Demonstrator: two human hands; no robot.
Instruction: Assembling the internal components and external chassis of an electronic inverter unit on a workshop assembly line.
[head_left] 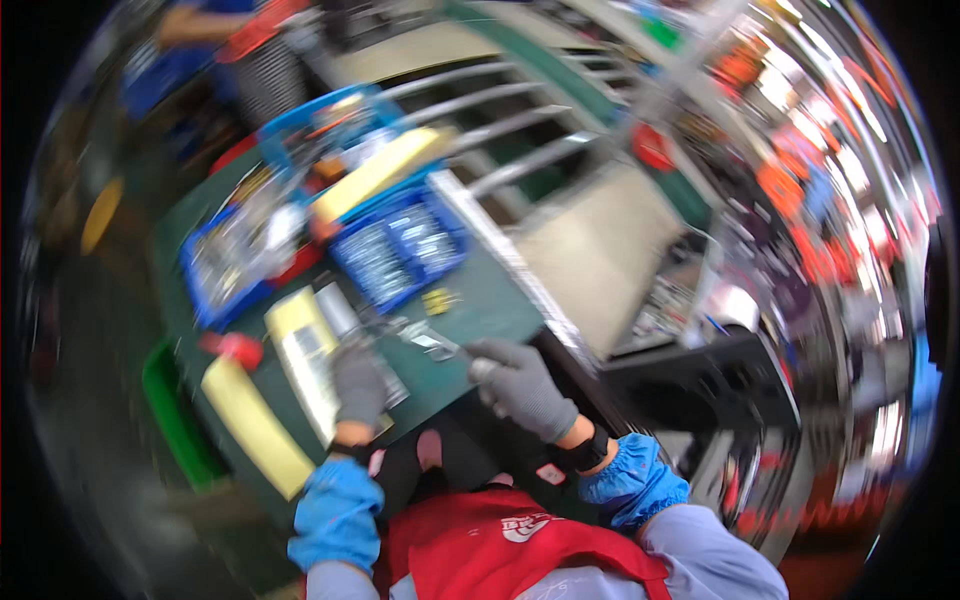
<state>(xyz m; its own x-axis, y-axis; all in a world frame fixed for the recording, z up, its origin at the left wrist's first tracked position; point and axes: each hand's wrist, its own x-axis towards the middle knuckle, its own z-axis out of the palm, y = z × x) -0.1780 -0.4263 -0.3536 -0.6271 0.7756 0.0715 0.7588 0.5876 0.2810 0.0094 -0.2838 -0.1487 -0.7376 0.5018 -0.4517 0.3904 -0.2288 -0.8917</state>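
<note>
My left hand [358, 385], in a grey glove, rests over a pale grey metal bar [338, 308] on the green table. Blur smears its fingers, so its grip does not show. A long cream-coloured strip with a dark patch [298, 335] lies beside that hand. My right hand [520, 388], also gloved in grey, is closed near the table's front edge. From its fingertips a silver metal piece [432, 342] reaches left over the tabletop; its kind is too blurred to make out. A small yellow part [438, 300] lies just beyond it.
Blue bins of small metal parts [395, 250] and bagged pieces [240, 250] stand farther back. A yellow strip [258, 425] and red roll-like object [235, 348] lie left. A green bin [180, 415] flanks the table; a black panel [700, 385] stands right. Another person's red-gloved hand [262, 30] shows far left.
</note>
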